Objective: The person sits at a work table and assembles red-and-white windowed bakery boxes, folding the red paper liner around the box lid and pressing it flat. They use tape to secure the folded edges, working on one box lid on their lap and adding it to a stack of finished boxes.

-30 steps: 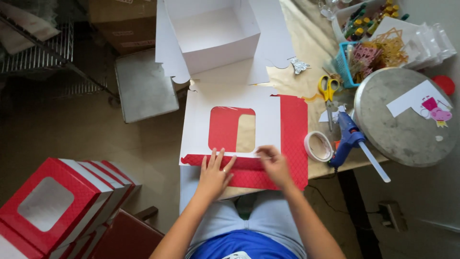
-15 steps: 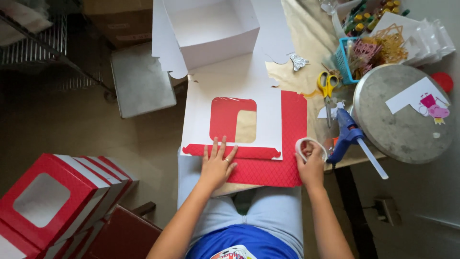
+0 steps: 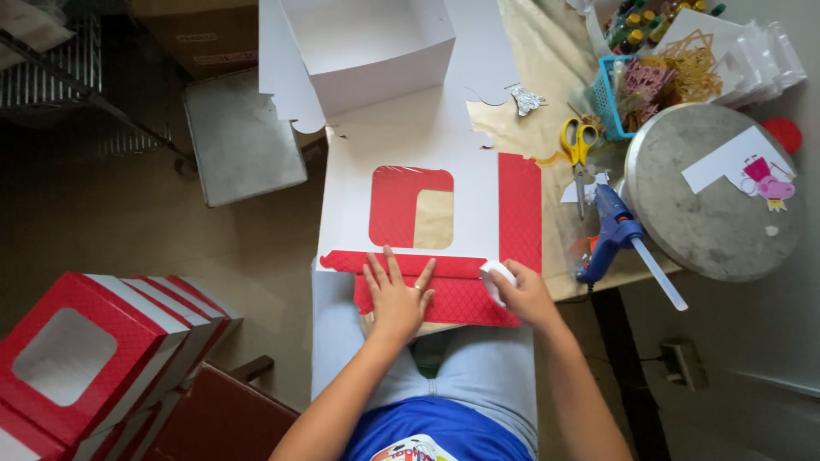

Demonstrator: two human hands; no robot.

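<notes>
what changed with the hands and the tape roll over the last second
The right hand reached right, picked up the white tape roll from beside the glue gun and brought it to the red flap. The left hand stayed flat on the flap; the box sheet stayed put.

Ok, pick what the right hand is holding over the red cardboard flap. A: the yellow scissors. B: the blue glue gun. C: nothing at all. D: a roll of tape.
D: the right hand grips a whitish roll of tape at the flap's edge, while the yellow scissors and the blue glue gun lie untouched on the table to its right.
</notes>
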